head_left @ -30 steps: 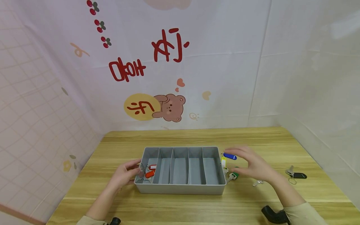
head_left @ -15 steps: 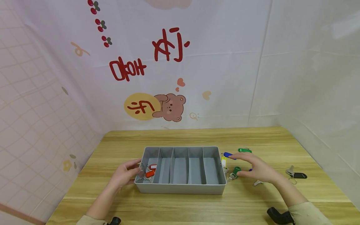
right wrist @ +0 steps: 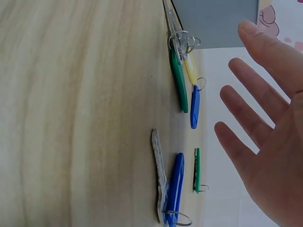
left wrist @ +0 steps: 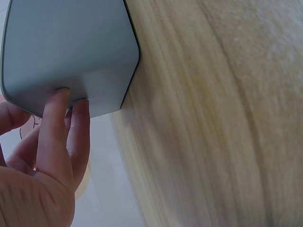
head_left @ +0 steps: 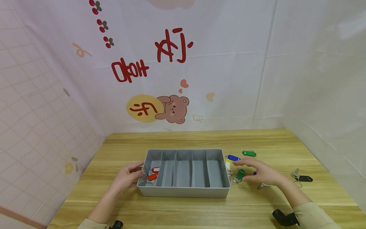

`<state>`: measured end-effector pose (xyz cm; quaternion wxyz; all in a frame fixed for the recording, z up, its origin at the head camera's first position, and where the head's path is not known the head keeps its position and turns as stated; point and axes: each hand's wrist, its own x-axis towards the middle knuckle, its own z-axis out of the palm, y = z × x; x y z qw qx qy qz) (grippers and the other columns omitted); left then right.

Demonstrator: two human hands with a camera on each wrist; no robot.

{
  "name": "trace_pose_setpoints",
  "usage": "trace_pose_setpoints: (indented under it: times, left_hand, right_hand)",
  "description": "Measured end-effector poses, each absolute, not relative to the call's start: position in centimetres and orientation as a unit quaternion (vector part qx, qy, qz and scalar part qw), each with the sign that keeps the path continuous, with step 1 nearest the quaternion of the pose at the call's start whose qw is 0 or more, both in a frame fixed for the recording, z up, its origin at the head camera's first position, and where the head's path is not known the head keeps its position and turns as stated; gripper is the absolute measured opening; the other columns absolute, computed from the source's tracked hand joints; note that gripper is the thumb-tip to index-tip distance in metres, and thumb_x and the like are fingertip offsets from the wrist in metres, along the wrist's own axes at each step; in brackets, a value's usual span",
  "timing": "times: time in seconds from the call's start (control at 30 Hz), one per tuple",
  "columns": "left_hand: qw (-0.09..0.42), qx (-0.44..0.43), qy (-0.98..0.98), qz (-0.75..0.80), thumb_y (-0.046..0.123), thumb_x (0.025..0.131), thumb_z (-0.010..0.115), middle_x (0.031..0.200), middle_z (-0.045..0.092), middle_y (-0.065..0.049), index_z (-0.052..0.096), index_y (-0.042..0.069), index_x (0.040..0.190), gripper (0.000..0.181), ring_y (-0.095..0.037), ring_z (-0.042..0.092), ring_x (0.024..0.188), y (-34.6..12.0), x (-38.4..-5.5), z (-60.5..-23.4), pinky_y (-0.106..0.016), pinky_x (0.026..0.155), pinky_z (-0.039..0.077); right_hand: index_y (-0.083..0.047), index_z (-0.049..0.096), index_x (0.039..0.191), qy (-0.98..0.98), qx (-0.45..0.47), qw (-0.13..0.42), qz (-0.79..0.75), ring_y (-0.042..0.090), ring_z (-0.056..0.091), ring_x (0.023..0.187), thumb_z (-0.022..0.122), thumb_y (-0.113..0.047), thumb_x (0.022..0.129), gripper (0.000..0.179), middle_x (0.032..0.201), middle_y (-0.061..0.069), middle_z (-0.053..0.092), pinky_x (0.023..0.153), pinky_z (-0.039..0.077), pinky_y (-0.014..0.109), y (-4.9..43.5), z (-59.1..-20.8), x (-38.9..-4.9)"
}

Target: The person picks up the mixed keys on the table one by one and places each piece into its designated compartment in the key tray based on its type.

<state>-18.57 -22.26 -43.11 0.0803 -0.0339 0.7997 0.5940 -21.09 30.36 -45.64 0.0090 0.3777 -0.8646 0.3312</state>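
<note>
My left hand (head_left: 127, 176) holds the left end of a grey divided box (head_left: 183, 192), thumb at the rim and fingers against the outer wall (left wrist: 61, 52). Two red key tags (head_left: 152, 176) with keys lie in its leftmost compartment. To the right of the box, my right hand (head_left: 261, 171) hovers with fingers spread, holding nothing. Around it lie a green key tag (head_left: 241, 174) with a key, a yellow key tag (head_left: 227, 164), a blue key tag (head_left: 233, 157) and another green one farther back. Another blue key tag (right wrist: 175, 184), mostly hidden in the head view, lies beside its key (right wrist: 160, 165).
A black key tag (head_left: 305, 178) with a key lies farther right on the wooden table (head_left: 183, 213). The box's other compartments (head_left: 183, 173) are separated by thin upright dividers. A printed cloth (head_left: 228, 63) hangs behind the table and along both sides.
My right hand has moved right and slightly nearer, away from the box, uncovering the green key tag at the back and part of a blue one. My left hand stays on the box.
</note>
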Motion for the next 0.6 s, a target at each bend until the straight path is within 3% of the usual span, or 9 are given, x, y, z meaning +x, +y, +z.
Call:
trace_pose_setpoints:
  times: [0.6]
  left_hand:
    - [0.083, -0.036, 0.794, 0.601, 0.001, 0.095, 0.060, 0.124, 0.056, -0.028, 0.047, -0.005, 0.143, 0.050, -0.032, 0.062, 0.102, -22.36, -18.62, -43.19, -0.050, 0.077, 0.058]
  right_hand:
    - [-0.005, 0.062, 0.132, -0.833, 0.434, -0.010, 0.345, 0.007, 0.050, 0.121, 0.076, -0.017, 0.088, 0.047, 0.127, 0.007, 0.063, 0.095, 0.046, 0.024, 30.36, -46.27, -21.81]
